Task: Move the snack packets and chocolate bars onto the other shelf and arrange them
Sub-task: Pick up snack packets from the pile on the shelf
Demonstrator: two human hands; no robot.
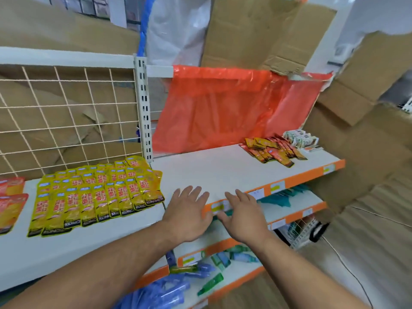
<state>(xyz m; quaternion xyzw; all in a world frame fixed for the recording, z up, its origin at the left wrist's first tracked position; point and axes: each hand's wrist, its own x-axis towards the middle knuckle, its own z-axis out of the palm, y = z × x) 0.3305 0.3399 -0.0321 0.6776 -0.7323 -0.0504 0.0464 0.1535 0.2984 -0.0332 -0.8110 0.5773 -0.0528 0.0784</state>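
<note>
Yellow snack packets (pixel 95 195) lie in overlapping rows on the left white shelf (pixel 44 248). Orange-red packets (pixel 11 201) show at the far left edge. On the right shelf (pixel 214 168), near its back right end, sits a heap of red and orange packets (pixel 273 151) with white and green bars (pixel 299 138) behind them. My left hand (pixel 187 214) and my right hand (pixel 243 216) hover with fingers spread over the front edge of the right shelf. Neither hand holds anything.
An orange plastic sheet (pixel 234 108) hangs behind the right shelf. A wire grid (pixel 66 117) backs the left shelf, with a slotted post (pixel 143 108) between them. Lower shelves carry teal packets (pixel 283 197) and blue and green bottles (pixel 200 270). Cardboard (pixel 361 134) stands at the right.
</note>
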